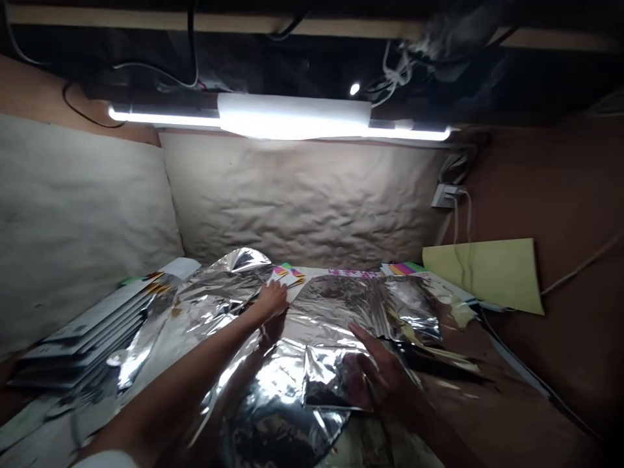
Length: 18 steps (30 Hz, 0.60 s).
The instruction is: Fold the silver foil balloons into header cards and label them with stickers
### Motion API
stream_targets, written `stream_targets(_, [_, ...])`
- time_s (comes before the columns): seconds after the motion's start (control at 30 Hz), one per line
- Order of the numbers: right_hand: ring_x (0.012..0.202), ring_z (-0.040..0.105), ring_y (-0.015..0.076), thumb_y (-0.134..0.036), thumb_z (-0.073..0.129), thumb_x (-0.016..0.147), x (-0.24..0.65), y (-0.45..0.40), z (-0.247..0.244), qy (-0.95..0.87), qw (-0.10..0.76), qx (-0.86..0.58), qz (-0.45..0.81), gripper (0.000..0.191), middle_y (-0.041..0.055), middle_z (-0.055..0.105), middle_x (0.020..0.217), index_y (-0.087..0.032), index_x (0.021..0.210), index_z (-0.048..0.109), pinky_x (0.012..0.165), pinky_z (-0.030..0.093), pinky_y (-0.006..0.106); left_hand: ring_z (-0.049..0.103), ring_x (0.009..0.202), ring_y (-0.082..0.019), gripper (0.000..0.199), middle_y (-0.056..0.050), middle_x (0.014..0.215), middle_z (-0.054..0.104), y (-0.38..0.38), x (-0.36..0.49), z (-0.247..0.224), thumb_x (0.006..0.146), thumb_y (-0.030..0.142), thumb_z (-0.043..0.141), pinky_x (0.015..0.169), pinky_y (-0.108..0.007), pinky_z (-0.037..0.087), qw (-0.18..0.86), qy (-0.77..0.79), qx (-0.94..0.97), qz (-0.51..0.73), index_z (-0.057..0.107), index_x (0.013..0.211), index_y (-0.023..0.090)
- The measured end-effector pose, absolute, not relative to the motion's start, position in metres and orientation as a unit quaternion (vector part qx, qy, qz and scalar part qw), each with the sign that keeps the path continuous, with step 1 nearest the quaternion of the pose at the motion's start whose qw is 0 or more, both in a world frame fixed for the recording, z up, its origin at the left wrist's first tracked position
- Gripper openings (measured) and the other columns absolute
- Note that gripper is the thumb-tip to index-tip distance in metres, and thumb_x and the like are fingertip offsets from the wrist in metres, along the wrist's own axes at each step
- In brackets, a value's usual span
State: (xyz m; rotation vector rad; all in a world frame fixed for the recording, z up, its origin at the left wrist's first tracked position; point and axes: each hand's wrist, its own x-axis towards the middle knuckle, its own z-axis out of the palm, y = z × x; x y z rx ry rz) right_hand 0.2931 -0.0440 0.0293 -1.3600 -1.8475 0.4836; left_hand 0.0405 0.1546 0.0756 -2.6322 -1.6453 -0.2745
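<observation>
My left hand (273,298) reaches to the far side of the foil. Its fingers bend down over small white cards (294,279) with pink, green and yellow-orange corners; the fingertips are partly hidden. Closer to me, my right hand (383,367) hovers over or rests on shiny silver foil, index finger and thumb stretched out and apart. Beside it lies a squarish silver foil piece (327,377). Larger crumpled foil sheets (331,299) spread under and around both hands, and one rises in a fold (241,261) at the left.
Stacked white folded sheets (92,325) with dark edges stand at the left. Coloured papers (404,268) and a yellow sheet (487,270) sit at the right, below a wall socket (446,196) with cords. A lit tube lamp (292,117) hangs low across the back.
</observation>
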Motion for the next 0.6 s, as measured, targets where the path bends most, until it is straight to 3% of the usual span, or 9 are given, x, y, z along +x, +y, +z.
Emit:
stream_targets(0.17, [0.136,0.045,0.0290,-0.043,0.051,0.095,0.361,-0.022,0.050,-0.711,0.369,-0.595,0.067,0.050,0.0118,0.052,0.145,-0.020,0.139,0.054,0.114,0.036,0.047,0.037,0.140,-0.040,0.053,-0.019,0.148,0.046,0.139,0.042,0.063,0.086,0.027,0.056,0.111,-0.057,0.033,0.046,-0.468,-0.878,-0.089,0.055,0.138,0.014])
stream_targets(0.3, [0.123,0.058,0.0249,-0.033,0.052,0.095,0.452,0.005,0.076,-0.591,0.319,-0.741,0.014,0.040,0.0102,0.063,0.132,-0.018,0.131,0.060,0.105,0.046,0.039,0.049,0.133,-0.033,0.053,-0.012,0.143,0.053,0.095,0.019,0.058,0.089,0.041,0.054,0.106,-0.050,0.045,0.051,-0.370,-0.922,-0.103,0.056,0.138,0.022])
stream_targets(0.37, [0.122,0.058,0.0236,-0.027,0.049,0.097,0.492,0.024,0.091,-0.550,0.306,-0.777,0.003,0.035,0.0125,0.062,0.132,-0.017,0.129,0.060,0.105,0.045,0.038,0.058,0.124,-0.030,0.050,-0.008,0.137,0.059,0.080,0.000,0.051,0.090,0.047,0.052,0.098,-0.046,0.052,0.075,-0.320,-0.933,-0.147,0.058,0.136,0.026])
stream_targets(0.47, [0.116,0.060,0.0243,-0.027,0.055,0.098,0.536,0.055,0.108,-0.498,0.270,-0.824,-0.001,0.027,0.0128,0.062,0.127,-0.016,0.121,0.062,0.102,0.046,0.044,0.070,0.106,-0.027,0.046,-0.003,0.126,0.067,0.072,-0.023,0.035,0.089,0.051,0.055,0.083,-0.038,0.061,0.142,-0.269,-0.925,-0.229,0.061,0.131,0.033])
stream_targets(0.6, [0.106,0.062,0.0234,-0.034,0.062,0.095,0.561,0.089,0.111,-0.440,0.231,-0.867,0.027,0.032,0.0093,0.060,0.124,-0.016,0.122,0.059,0.090,0.054,0.044,0.070,0.105,-0.021,0.063,0.004,0.127,0.067,0.072,-0.024,0.026,0.086,0.049,0.063,0.081,-0.029,0.061,0.155,-0.211,-0.918,-0.299,0.041,0.145,0.042])
